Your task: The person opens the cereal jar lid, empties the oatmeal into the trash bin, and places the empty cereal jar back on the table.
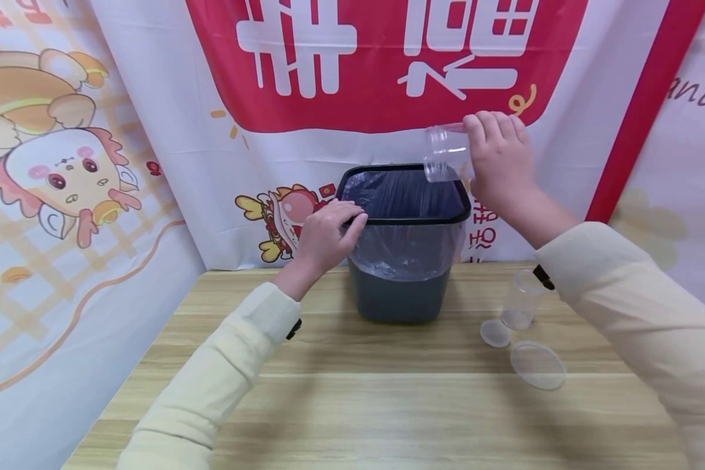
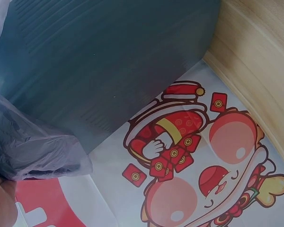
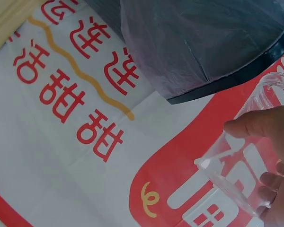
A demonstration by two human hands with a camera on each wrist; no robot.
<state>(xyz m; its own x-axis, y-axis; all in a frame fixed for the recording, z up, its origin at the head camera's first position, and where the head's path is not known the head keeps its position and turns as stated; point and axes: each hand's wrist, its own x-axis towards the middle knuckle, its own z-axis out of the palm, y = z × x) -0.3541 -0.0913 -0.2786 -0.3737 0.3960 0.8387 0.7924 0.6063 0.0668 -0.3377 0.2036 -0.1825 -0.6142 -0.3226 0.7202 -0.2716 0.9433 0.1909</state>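
A dark grey trash bin [image 1: 399,297] with a black rim and a translucent liner bag [image 1: 405,251] stands upright on the table. My left hand [image 1: 329,228] grips its rim at the near left corner, thumb toward the outside; the left wrist view shows only a bit of that hand [image 2: 2,201] beside the liner's edge. Above the bin's right rim, my right hand [image 1: 501,156] holds a clear plastic jar [image 1: 445,153] tipped on its side. In the right wrist view, the thumb and fingers [image 3: 270,194] clasp opposite sides of this jar [image 3: 227,165].
Right of the bin, another clear jar [image 1: 519,303] stands on the wooden table [image 1: 352,418]. Close to it lie a small round lid [image 1: 495,333] and a larger round lid [image 1: 538,365]. A printed cloth [image 1: 305,150] hangs directly behind the bin.
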